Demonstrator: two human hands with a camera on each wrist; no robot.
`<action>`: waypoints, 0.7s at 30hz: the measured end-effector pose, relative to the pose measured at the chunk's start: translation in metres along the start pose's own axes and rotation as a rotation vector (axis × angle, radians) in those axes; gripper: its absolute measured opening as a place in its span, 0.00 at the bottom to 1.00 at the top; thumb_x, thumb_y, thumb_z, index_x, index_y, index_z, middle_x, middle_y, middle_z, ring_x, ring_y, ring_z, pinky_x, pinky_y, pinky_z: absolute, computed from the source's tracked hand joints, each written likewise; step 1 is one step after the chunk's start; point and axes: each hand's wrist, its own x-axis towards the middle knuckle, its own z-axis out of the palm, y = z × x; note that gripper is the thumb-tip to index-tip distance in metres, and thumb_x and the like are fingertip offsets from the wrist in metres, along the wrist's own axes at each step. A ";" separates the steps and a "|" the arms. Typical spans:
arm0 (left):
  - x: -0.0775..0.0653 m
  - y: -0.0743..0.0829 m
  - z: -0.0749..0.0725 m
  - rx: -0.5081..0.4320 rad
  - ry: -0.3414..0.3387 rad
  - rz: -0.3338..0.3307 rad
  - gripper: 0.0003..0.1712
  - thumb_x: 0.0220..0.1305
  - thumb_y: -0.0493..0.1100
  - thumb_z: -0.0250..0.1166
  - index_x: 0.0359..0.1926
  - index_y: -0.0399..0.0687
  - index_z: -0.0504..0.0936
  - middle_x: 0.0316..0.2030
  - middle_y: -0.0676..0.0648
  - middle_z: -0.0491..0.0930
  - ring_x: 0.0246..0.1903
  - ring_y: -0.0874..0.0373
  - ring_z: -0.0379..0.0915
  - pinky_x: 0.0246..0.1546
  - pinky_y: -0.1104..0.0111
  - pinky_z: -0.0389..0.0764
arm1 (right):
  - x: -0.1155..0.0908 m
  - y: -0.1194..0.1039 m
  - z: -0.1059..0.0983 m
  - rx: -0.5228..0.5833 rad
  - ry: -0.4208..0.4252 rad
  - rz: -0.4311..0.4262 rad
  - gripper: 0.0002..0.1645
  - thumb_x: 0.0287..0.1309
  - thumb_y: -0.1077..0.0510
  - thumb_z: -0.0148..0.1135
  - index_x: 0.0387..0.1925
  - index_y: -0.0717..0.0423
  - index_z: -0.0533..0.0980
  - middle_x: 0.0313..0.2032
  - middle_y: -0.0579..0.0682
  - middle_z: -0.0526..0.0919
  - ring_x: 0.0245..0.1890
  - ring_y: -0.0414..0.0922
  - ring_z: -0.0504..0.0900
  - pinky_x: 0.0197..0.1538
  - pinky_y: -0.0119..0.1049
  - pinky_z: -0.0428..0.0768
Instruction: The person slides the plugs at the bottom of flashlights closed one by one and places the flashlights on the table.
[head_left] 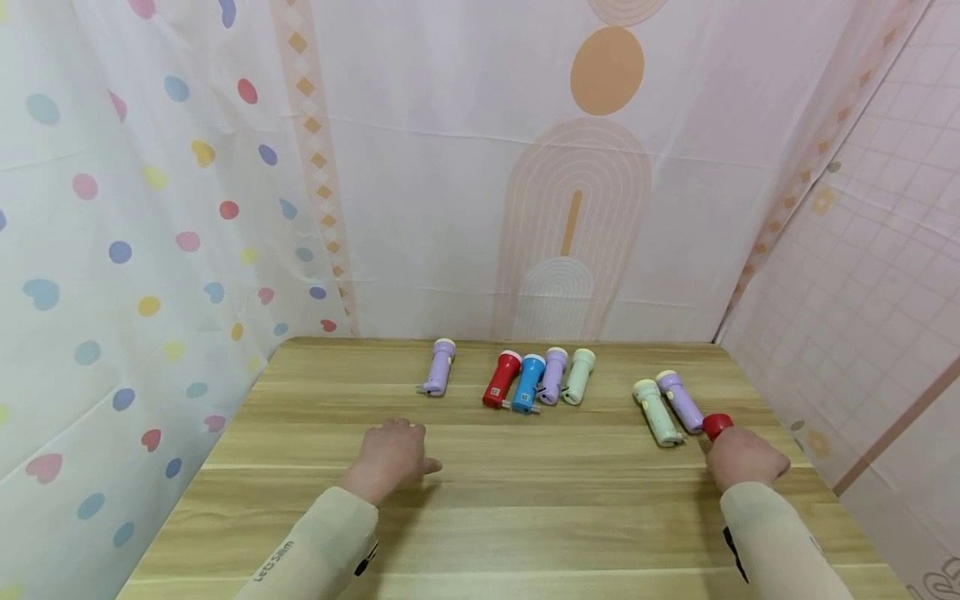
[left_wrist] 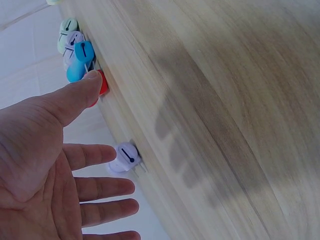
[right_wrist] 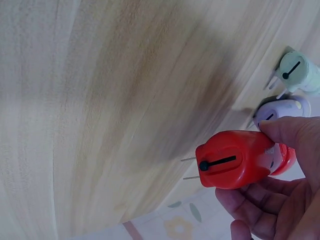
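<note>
My right hand (head_left: 745,458) grips a red flashlight (right_wrist: 232,160) at the table's right side. Its two metal prongs stick out and its slotted end faces the wrist camera. Just left of it lie a purple flashlight (head_left: 681,403) and a pale green flashlight (head_left: 657,413). My left hand (head_left: 392,454) hovers over the left part of the table, fingers extended and holding nothing. Beyond it lies a lone purple flashlight (head_left: 440,368). In the left wrist view the thumb overlaps a second red flashlight (left_wrist: 104,83), which lies in the row at the back.
At the back middle, that red flashlight (head_left: 502,379) lies beside a blue one (head_left: 528,383), a purple one (head_left: 553,377) and a pale green one (head_left: 579,377). Patterned curtains (head_left: 420,167) rise behind and beside the wooden table (head_left: 540,517).
</note>
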 end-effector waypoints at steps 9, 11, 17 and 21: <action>0.000 0.000 0.000 -0.004 -0.011 -0.001 0.36 0.57 0.64 0.69 0.48 0.34 0.80 0.43 0.34 0.80 0.46 0.37 0.77 0.43 0.45 0.79 | 0.002 -0.002 -0.004 0.004 0.052 -0.037 0.28 0.66 0.47 0.57 0.27 0.72 0.75 0.25 0.66 0.79 0.29 0.62 0.81 0.39 0.64 0.74; -0.001 0.000 0.001 -0.009 -0.013 -0.002 0.36 0.57 0.63 0.69 0.49 0.34 0.80 0.45 0.34 0.80 0.47 0.37 0.76 0.44 0.44 0.78 | 0.002 -0.006 -0.004 0.019 0.065 -0.035 0.28 0.64 0.46 0.57 0.27 0.71 0.74 0.24 0.64 0.78 0.28 0.60 0.80 0.37 0.61 0.74; -0.004 0.000 0.005 -0.035 -0.005 0.002 0.34 0.56 0.62 0.70 0.47 0.35 0.81 0.44 0.36 0.80 0.47 0.37 0.76 0.44 0.44 0.77 | 0.001 -0.023 -0.001 0.049 0.121 -0.077 0.24 0.63 0.48 0.55 0.28 0.68 0.71 0.21 0.60 0.75 0.24 0.57 0.77 0.31 0.55 0.72; -0.002 0.001 0.006 -0.038 0.016 0.023 0.33 0.57 0.62 0.70 0.45 0.36 0.81 0.41 0.36 0.80 0.43 0.38 0.77 0.41 0.45 0.79 | 0.002 -0.035 0.000 0.064 0.187 -0.109 0.24 0.62 0.48 0.54 0.30 0.68 0.68 0.20 0.61 0.74 0.22 0.58 0.76 0.28 0.54 0.71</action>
